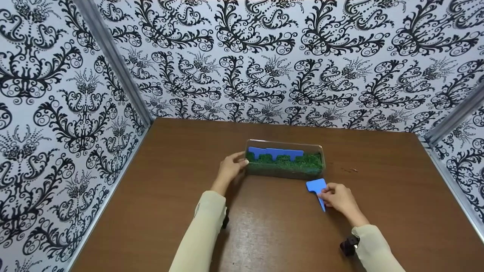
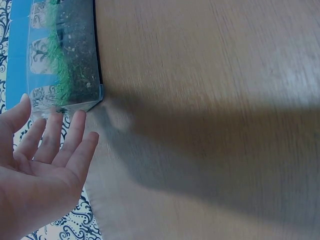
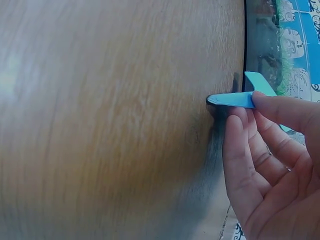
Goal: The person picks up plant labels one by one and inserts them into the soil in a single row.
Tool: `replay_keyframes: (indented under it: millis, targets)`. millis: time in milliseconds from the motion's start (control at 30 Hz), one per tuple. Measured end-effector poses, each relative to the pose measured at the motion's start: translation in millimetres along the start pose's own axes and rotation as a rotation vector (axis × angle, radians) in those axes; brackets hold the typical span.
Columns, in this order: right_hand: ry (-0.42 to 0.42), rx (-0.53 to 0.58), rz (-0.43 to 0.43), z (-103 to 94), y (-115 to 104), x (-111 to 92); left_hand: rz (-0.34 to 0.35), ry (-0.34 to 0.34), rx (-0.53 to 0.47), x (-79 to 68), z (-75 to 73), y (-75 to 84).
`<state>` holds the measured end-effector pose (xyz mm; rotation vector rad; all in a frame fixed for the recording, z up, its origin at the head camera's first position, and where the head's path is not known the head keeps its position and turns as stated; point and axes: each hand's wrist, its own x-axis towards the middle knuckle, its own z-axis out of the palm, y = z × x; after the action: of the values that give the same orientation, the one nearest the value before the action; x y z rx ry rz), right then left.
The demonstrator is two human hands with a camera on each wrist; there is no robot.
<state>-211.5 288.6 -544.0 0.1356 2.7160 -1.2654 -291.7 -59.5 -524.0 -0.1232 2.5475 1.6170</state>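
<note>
A clear rectangular container (image 1: pixel 283 172) holds green grass (image 1: pixel 308 161) over dark soil. Three blue T-shaped plant labels (image 1: pixel 276 152) stand side by side in the grass along its back. At the container's left end, my left hand (image 1: pixel 230 167) touches it with fingers extended; the left wrist view shows the fingertips along the end wall and the thumb (image 2: pixel 19 112) near the rim. My right hand (image 1: pixel 338 197) pinches another blue plant label (image 1: pixel 317 185) between thumb and fingers, in front of the container's right corner. Its broad head points away and its spike (image 3: pixel 227 99) toward me.
The brown wooden table (image 1: pixel 272 226) spreads around the container. A few small dark bits (image 1: pixel 351 170) lie to its right. Patterned black-and-white walls (image 1: pixel 264 75) enclose the back and sides, with metal strips at the corners.
</note>
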Motion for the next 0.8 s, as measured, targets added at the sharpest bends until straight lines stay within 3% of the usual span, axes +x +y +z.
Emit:
replay_keyframes:
  millis: [800]
  targets:
    - [0.014,-0.001,-0.027,-4.4,-1.1,1.0,0.035,0.008,0.007,0.6,-0.7,-1.8]
